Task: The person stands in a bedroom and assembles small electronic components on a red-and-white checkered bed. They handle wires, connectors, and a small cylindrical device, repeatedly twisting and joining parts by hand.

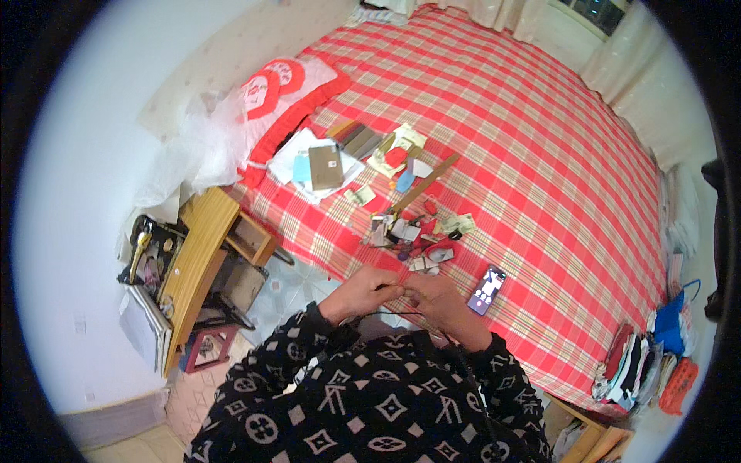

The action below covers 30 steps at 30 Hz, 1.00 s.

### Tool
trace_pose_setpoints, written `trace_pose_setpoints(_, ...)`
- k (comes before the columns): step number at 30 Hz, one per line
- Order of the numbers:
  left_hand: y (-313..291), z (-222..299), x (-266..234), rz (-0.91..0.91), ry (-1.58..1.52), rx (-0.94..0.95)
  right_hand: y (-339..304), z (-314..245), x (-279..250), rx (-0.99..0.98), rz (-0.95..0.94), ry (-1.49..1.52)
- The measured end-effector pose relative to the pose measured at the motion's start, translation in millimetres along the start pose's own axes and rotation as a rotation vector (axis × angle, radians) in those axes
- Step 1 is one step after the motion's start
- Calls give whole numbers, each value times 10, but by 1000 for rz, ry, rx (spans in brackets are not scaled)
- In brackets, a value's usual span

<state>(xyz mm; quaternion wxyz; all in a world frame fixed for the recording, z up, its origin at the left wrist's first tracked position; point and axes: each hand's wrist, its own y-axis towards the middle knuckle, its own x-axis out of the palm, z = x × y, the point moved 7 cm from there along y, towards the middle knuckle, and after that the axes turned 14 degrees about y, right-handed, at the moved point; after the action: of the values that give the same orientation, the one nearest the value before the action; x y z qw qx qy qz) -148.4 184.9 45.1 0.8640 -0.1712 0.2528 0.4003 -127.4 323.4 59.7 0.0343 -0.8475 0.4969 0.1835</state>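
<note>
My left hand and my right hand meet in front of my chest, above the near edge of the bed. Both are closed, with thumbs and fingertips pinched together and almost touching. Whatever they pinch is too small to make out. A thin black cord loops just below them. Just beyond the hands, a pile of small odds and ends lies on the red checked bedspread. To the right of my right hand rests a phone with its screen lit.
Farther back on the bed lie a brown notebook, loose papers, a wooden strip and a frilled pillow. A wooden desk with a pulled-out drawer stands at left. Folded clothes are stacked at right.
</note>
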Motion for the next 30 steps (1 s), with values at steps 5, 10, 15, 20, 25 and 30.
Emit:
trace_pose_setpoints(5,-166,-87,185,12,-251,-171,-85,-25,-11,-139,73,-160)
trace_pose_setpoints(10,-222,-61,250,64,-204,-161,-165,21,43,-169,-26,-203)
trace_pose_setpoints(15,-243,3,304,69,-65,-115,-224,94,45,-32,-130,81)
trace_pose_setpoints(20,-226,42,337,94,-71,-149,-249,153,4,49,-196,106)
trace_pose_setpoints(25,-221,55,334,150,-207,-156,-236,125,-18,-28,-102,54)
trace_pose_setpoints(30,-160,27,349,86,-330,-219,-201,153,-90,-153,-25,-143)
